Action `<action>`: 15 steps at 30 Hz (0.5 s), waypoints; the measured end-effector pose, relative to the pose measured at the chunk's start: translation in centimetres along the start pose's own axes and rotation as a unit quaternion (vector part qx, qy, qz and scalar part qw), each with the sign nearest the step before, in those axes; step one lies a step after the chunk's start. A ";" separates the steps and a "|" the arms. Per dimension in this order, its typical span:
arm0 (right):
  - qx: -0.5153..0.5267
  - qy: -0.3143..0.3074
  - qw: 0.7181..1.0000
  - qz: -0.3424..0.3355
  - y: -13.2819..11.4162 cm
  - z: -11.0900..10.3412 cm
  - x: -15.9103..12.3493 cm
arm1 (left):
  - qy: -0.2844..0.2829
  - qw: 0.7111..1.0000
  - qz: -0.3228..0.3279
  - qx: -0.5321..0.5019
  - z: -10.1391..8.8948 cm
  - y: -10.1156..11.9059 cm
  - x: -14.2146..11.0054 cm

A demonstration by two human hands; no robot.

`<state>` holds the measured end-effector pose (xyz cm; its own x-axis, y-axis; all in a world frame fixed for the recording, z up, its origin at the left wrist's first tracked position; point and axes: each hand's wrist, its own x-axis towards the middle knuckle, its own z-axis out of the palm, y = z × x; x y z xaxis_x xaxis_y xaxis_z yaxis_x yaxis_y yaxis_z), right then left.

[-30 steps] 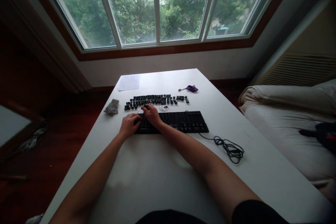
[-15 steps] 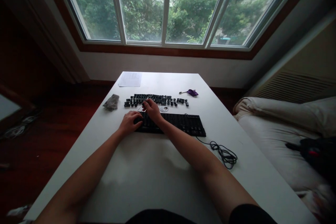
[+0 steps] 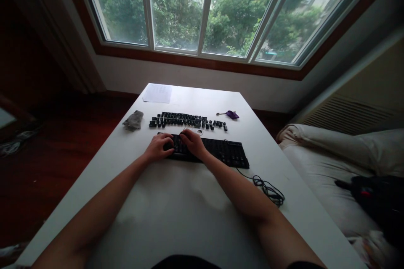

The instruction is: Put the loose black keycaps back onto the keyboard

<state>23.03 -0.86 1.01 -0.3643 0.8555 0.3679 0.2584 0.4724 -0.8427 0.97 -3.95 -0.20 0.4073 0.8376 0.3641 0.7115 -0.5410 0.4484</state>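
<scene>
A black keyboard (image 3: 222,152) lies across the white table (image 3: 176,218). My left hand (image 3: 158,147) is curled over the keyboard's left end and grips it. My right hand (image 3: 194,143) sits on the keys just beside it, fingers pinched together around a thin pale wire tool (image 3: 184,128) that sticks out toward the window. Beyond the keyboard, several loose black keycaps (image 3: 186,119) are laid out in rows. A small pale ring (image 3: 200,131) peeks out behind my right hand.
The keyboard's cable (image 3: 268,189) lies coiled at the right. A purple object (image 3: 232,114), a grey cloth (image 3: 133,120) and a sheet of paper (image 3: 157,93) lie farther back. A bed with white bedding (image 3: 328,151) and a black object (image 3: 375,195) stands right of the table.
My right hand has drawn back from the keycap rows onto the keyboard, close to my left hand. The camera has tilted and shifted slightly.
</scene>
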 end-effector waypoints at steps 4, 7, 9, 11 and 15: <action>-0.027 -0.027 0.999 -0.011 -0.1 -0.1 -0.9 | -0.027 1.000 0.009 0.004 0.2 0.4 0.4; -0.034 -0.031 0.999 -0.009 -0.3 -0.3 -0.9 | -0.044 0.999 0.014 0.000 0.1 0.3 0.5; -0.040 -0.033 0.999 -0.010 -0.5 -0.3 -0.9 | -0.057 0.998 0.024 -0.005 -0.1 0.2 0.4; -0.049 -0.038 0.998 -0.014 -0.6 -0.3 -0.9 | -0.064 0.997 0.036 -0.009 -0.3 0.2 0.3; -0.071 -0.044 0.996 -0.020 -0.6 -0.2 -1.0 | -0.063 0.997 0.052 -0.001 -0.4 0.2 0.2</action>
<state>23.37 -1.95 1.21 -0.4521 0.8163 0.3596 0.3634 0.5367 -0.7615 0.97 -3.96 0.28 0.5477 0.7794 0.3043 0.6598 -0.6260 0.4157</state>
